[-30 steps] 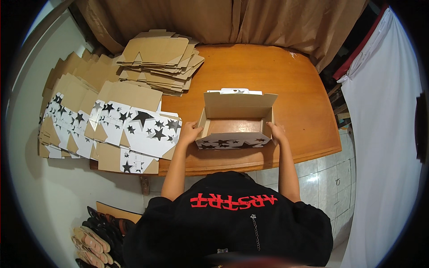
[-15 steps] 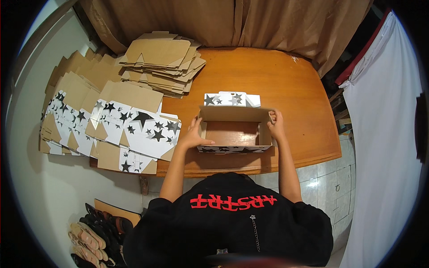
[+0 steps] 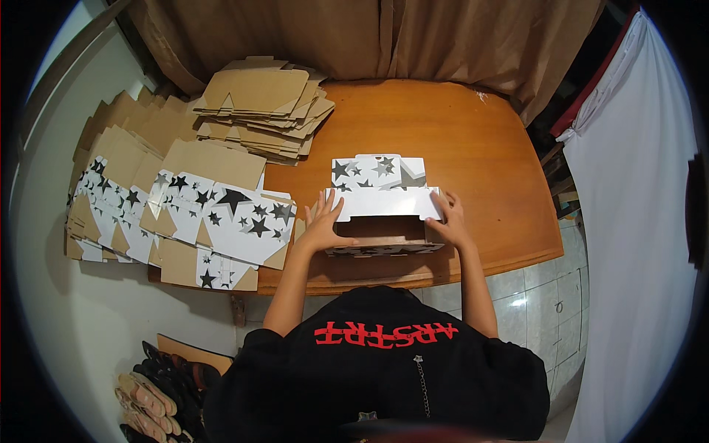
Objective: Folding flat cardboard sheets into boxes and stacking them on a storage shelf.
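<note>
Two hands (image 3: 320, 225) at the ends of a star-printed box on a wooden table

The left hand's fingers are spread apart, their tips at the left end of a white flap (image 3: 384, 203), while its thumb reaches out separately over the box's open front part. The right hand (image 3: 449, 219) is at the opposite end, its thumb against the flap's right end and its other fingers bent around the corner; whether they pinch the cardboard cannot be told.

The box (image 3: 388, 252) sits directly in front of the person, near the table's front edge. The flap spans it from side to side, leaving a dark opening between the flap and the front wall. That wall is white with black stars. Beyond the flap, a rear panel (image 3: 362, 174) shows grey and black stars on white.

To the left, flattened star-printed cartons (image 3: 247, 221) overlap one another, some jutting past the table edge. Behind them is a pile of plain brown flattened cartons (image 3: 255, 92). The orange-brown table (image 3: 473, 155) has a bare stretch to the right of the box.

Brown curtains (image 3: 458, 44) hang behind the table, and a white cloth (image 3: 635, 192) hangs at the right. The person wears a black shirt (image 3: 332, 384) with red lettering. Sandals and shoes (image 3: 148, 402) are heaped at lower left.
</note>
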`<state>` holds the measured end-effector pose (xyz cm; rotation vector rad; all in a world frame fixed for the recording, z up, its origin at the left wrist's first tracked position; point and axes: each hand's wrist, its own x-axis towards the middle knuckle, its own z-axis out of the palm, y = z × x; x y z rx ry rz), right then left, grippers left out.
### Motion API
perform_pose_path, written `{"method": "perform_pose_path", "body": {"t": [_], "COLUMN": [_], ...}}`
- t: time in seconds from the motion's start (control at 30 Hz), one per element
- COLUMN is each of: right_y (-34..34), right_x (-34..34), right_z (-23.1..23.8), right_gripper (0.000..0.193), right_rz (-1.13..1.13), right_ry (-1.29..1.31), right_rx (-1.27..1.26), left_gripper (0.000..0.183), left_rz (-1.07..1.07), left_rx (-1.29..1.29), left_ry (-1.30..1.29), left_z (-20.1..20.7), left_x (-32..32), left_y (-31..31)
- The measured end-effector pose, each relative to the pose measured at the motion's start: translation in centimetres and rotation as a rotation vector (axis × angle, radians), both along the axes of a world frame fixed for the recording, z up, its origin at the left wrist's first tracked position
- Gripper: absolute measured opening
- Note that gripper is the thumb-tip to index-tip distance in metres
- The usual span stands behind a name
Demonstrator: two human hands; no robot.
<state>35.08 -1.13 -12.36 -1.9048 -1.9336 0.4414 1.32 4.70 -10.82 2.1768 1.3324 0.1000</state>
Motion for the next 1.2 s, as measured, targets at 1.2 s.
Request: {"method": "perform_pose_path", "body": {"t": [1.2], "right_y": [0.6], "right_x": [-8.2], "right_z": [0.4], "right_gripper": [0.092], "right_rz": [-0.475], "right_ry": [-0.210], "right_rx": [0.080], "left_gripper": [0.113], "left_rz": [-0.029], "left_rx": [0.049], "left_ry": [0.005], "left_z": [0.4], "left_x": [2.1], "left_y": [-3.7]}}
